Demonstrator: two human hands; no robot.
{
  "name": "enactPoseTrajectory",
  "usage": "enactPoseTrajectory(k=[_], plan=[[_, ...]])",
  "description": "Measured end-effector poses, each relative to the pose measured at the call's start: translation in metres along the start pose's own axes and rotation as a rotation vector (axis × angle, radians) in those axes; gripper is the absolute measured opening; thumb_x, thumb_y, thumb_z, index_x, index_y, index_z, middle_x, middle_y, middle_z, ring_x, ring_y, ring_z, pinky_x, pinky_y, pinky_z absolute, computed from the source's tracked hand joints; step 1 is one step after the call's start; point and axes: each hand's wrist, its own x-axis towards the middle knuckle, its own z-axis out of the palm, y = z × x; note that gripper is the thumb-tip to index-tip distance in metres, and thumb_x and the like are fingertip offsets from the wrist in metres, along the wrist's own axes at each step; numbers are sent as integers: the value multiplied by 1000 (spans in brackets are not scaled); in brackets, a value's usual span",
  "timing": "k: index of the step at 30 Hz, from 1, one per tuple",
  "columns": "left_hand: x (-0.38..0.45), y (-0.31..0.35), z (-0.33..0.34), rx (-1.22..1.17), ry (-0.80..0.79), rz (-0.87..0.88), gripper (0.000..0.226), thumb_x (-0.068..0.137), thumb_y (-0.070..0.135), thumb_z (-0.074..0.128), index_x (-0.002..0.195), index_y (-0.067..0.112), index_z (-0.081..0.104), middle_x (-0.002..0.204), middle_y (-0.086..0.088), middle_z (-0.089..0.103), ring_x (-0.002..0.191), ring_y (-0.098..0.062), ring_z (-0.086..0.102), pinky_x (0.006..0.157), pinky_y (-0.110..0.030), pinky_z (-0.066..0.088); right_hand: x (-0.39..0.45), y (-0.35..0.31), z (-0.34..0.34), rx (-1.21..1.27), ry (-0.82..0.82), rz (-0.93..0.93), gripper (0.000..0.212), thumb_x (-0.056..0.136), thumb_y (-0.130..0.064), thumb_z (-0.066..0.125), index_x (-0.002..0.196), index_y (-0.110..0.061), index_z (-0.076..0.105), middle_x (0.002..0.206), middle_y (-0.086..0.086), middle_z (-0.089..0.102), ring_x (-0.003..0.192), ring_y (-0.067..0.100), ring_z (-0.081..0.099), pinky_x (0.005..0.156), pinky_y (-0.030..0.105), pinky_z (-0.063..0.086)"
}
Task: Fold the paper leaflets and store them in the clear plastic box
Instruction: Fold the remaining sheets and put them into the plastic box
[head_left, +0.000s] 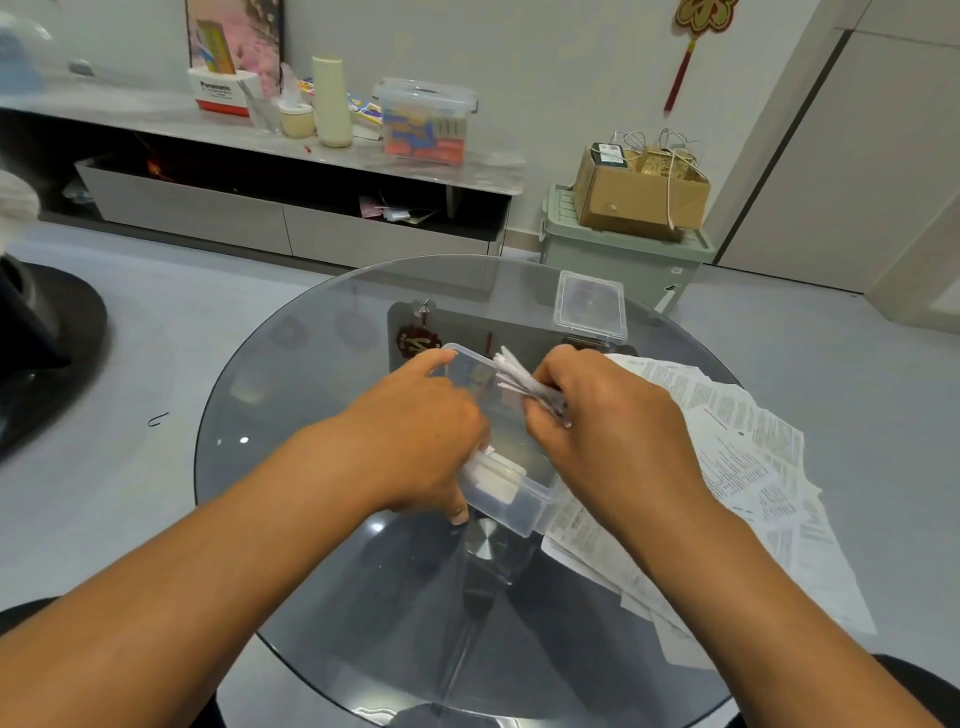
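Hands meet over our clear rectangular plastic box (524, 506). Our right hand (608, 415) pinches folded white paper leaflets (511, 376) above it. Our left hand (421, 436) grips its near-left wall.

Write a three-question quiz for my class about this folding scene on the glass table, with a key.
1. True or false: the lid is snapped onto the clear plastic box.
2. Which hand grips the folded leaflets?
A. left hand
B. right hand
3. Fill in: the unfolded leaflets lie to the ____ of the box.

Key: 1 false, the lid lies apart, farther back on the glass table. 2 B; the left hand steadies the box. 3 right.
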Motion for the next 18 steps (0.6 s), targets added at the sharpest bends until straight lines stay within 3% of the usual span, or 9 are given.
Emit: enactPoseTrajectory(k=[4,6,7,9,14,16,18], plan=[[-5,-5,-2,-244,20,-35,51,76,53,80,109,32,47,111,11,64,136,-16,43,114,-19,-10,20,-8,3,-283,-148,-88,18,100,-26,55,92,-22,40,71,-5,40,71,28,50,56,35,31],[-13,-10,-7,-384,56,-40,46,75,43,84,101,28,49,107,12,56,119,-5,49,111,-11,13,30,-12,7,-356,-202,-123,17,96,-19,59,93,-21,42,69,-3,38,71,30,45,58,34,30],[-18,-14,-9,-439,66,-52,44,75,40,85,99,30,50,105,12,53,103,-1,52,100,-14,33,35,-14,8,-383,-223,-138,12,95,-16,60,95,-20,48,72,-2,44,71,30,45,60,34,33],[-31,-21,-12,-522,71,-74,41,76,35,86,99,36,52,104,15,53,89,-2,54,75,-22,47,42,-19,11,-428,-262,-163,10,93,-11,61,102,-17,60,79,4,53,72,30,46,63,35,37],[-39,-32,-9,-554,111,-85,33,84,26,81,95,39,53,100,17,61,90,-4,59,77,-30,54,58,-27,20,-449,-365,-210,10,93,-5,62,98,-13,65,65,0,33,69,29,50,62,35,46],[-38,-33,-8,-522,123,-90,29,86,23,78,91,37,53,96,16,61,87,-7,58,74,-32,53,64,-26,23,-445,-388,-235,9,94,-6,61,89,-14,62,64,0,34,68,29,52,62,35,49],[-37,-33,-10,-503,119,-84,30,88,22,76,88,39,52,97,16,59,90,-8,58,78,-32,53,68,-21,27,-398,-447,-237,22,95,-12,60,74,-16,54,64,1,39,67,29,54,61,35,47]])
